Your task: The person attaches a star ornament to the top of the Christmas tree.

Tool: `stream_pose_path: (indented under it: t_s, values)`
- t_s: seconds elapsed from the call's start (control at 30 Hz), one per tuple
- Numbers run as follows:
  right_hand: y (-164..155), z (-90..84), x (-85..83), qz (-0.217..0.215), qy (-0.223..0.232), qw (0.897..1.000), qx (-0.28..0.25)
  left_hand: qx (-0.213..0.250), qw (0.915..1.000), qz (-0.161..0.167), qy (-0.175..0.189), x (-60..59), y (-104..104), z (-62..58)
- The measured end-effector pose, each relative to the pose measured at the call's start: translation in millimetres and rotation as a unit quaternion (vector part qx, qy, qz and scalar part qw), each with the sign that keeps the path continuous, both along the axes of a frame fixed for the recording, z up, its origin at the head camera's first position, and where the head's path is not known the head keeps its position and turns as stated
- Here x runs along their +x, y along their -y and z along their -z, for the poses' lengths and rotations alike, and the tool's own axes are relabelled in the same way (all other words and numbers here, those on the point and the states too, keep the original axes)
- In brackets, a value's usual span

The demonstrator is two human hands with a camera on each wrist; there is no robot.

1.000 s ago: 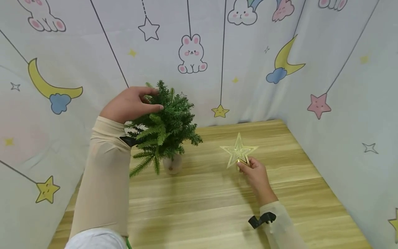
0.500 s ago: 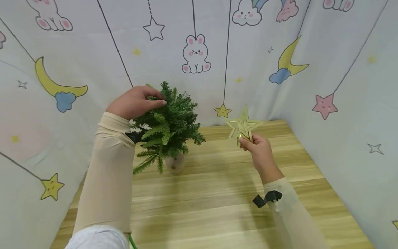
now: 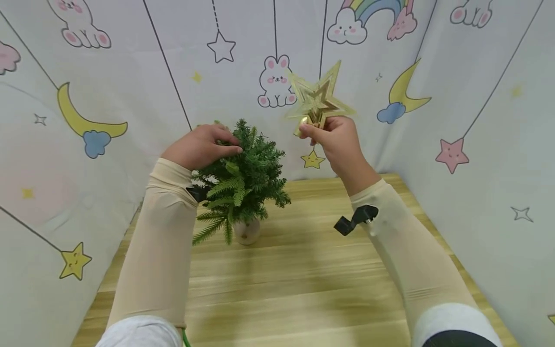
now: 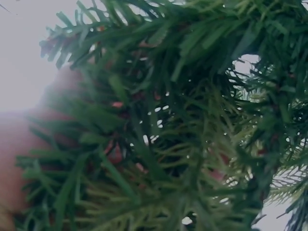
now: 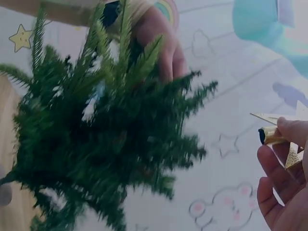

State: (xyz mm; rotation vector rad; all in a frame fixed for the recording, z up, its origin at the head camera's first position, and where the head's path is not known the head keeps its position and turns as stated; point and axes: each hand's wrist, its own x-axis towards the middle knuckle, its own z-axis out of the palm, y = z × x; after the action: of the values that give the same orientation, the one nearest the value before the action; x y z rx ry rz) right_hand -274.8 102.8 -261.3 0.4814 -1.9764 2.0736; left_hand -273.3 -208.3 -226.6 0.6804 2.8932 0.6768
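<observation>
- Tree (image 3: 243,180) is found standing upright in its small pale pot (image 3: 247,231) on the wooden table (image 3: 303,279), toward the back left, close to the cartoon backdrop (image 3: 86,96).
- Left hand (image 3: 201,147) is laid over the upper branches on the tree's left side, fingers lightly curled round the foliage; from the left wrist view only blurry needles and a bit of skin can be made out, so the exact grip can't be told there.
- Gold star topper (image 3: 318,99) is held up in the air by the right hand (image 3: 336,140), above and to the right of the treetop, well clear of it. Its little tube base is pinched between thumb and fingers (image 5: 276,185), as seen in the right wrist view.
- Done so far, judging by how things lie: star picked up and lifted off the table, tree steadied.
- Left to do, probably: star lined up over the tip and slid onto the top sprig. Nothing is mounted on the tree yet.
</observation>
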Motion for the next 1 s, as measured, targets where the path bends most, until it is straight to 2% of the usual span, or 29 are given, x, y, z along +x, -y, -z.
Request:
stream_pose_path:
  t_s: [0.2, 0.4, 0.57, 0.67, 0.9, 1.0]
  values:
    - [44, -34.5, -5.7, -0.032, -0.029, 0.999, 0.021, -0.003, 0.9999, 0.008, -0.009, -3.0, -3, 0.6]
    - [78, -50.4, -10.3, -0.057, -0.050, 0.995, 0.061, 0.006, 0.9999, 0.007, -0.007, -2.9, -2, 1.0]
    - [90, -53.8, -11.3, -0.044, -0.082, 0.985, 0.146, 0.014, 0.9998, 0.007, -0.009, -0.9, -3, -0.1]
    - [90, -52.7, -10.6, -0.027, -0.085, 0.978, 0.187, 0.014, 0.9998, 0.006, -0.011, -0.1, -3, 0.0]
    - [90, -47.1, -11.6, -0.035, -0.092, 0.977, 0.188, 0.014, 0.9998, 0.004, -0.015, 1.4, -2, 0.3]
    - [91, -44.1, -12.6, -0.030, -0.096, 0.974, 0.205, 0.018, 0.9996, 0.009, -0.019, 0.8, -2, 1.0]
